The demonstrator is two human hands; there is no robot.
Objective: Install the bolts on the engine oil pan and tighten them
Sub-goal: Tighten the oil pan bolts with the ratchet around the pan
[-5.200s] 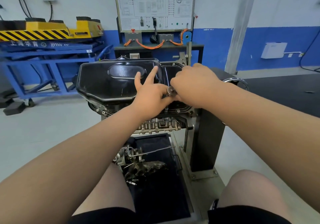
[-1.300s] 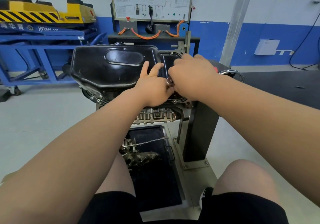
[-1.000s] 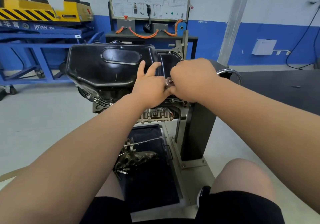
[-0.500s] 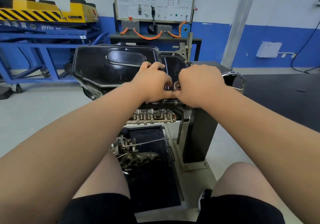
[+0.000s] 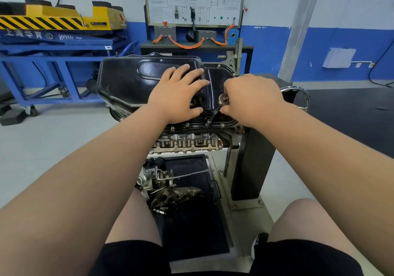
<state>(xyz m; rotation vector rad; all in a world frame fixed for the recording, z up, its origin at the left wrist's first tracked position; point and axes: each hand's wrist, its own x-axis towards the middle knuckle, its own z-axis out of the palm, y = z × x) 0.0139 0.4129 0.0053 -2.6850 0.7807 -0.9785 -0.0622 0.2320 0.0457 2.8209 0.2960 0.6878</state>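
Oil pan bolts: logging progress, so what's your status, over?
Left hand flat on oil pan. Right hand grips ratchet, extension down on near-flange bolt. Neighbouring bolts in place either side. Nothing blocks the tool.

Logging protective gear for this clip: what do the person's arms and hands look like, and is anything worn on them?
The left forearm and right forearm are bare, with no sleeves in view. The left hand and right hand have no gloves, and no watch, bracelet or ring is visible. Black shorts are worn below.
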